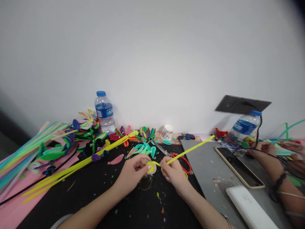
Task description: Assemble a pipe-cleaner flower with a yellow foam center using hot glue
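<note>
Between finger and thumb, my left hand (136, 170) pinches a small coiled disc (152, 167), yellow in the middle with a pale pink rim. A yellow pipe cleaner (190, 149) runs from the coil into my right hand (173, 171), whose fingers are closed around it. Its free end sticks out up and to the right. Just behind my right hand lie red-handled scissors (186, 162), blades pointing back left. A thin ring (145, 183) rests on the black table under the coil. Beyond my hands sits a bunch of mint-green pipe cleaner loops (144, 149).
Pipe cleaner bundles (59, 171) and finished shapes (88, 133) cover the left side. A water bottle (105, 114) and a paper cup (166, 132) stand by the wall. At right are a phone (239, 167), a white case (249, 206), a tilted bottle (243, 128) and another person's arm (271, 162).
</note>
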`<act>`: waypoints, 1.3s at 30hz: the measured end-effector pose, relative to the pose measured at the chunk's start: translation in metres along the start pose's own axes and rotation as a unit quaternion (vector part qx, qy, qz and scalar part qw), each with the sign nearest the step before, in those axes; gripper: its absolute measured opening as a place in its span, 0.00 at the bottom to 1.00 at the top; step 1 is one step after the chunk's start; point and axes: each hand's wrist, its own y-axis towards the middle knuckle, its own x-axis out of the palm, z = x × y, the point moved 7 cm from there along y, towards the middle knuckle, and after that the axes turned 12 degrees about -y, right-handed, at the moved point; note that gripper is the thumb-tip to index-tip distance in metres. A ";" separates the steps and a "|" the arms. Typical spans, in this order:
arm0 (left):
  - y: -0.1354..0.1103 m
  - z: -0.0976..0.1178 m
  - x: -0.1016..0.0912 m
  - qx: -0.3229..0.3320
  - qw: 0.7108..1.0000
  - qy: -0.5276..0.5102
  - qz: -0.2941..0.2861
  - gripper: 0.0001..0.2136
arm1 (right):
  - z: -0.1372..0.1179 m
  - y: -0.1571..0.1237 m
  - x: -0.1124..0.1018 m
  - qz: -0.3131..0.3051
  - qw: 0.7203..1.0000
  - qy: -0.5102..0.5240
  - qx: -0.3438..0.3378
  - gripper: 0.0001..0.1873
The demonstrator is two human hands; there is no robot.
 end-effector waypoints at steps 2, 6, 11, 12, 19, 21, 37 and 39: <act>0.001 -0.001 -0.001 0.000 1.000 -0.003 0.000 0.07 | 0.001 0.000 0.000 0.000 1.000 0.020 0.012 0.18; 0.002 -0.001 -0.003 0.000 1.000 -0.013 0.005 0.06 | 0.003 0.001 -0.001 -0.003 0.999 0.048 0.022 0.17; 0.004 0.001 -0.006 -0.014 0.998 -0.047 0.026 0.07 | 0.001 0.004 -0.009 0.020 0.998 0.062 -0.006 0.16; 0.004 0.002 -0.006 -0.018 0.998 -0.051 0.026 0.07 | -0.001 0.004 -0.012 0.033 0.997 0.062 -0.019 0.14; 0.007 -0.009 -0.008 -0.041 0.995 -0.085 0.024 0.09 | -0.016 0.001 -0.012 0.035 0.994 0.032 -0.095 0.13; 0.008 -0.011 -0.008 -0.041 0.995 -0.088 0.021 0.10 | -0.013 0.002 -0.010 0.027 0.996 0.016 -0.083 0.13; 0.005 -0.005 -0.007 -0.006 0.998 -0.059 0.036 0.15 | -0.005 0.002 0.003 -0.029 0.997 -0.035 -0.061 0.07; 0.004 -0.005 -0.005 -0.004 0.997 -0.065 0.032 0.16 | -0.006 0.002 0.003 -0.031 0.997 -0.037 -0.062 0.07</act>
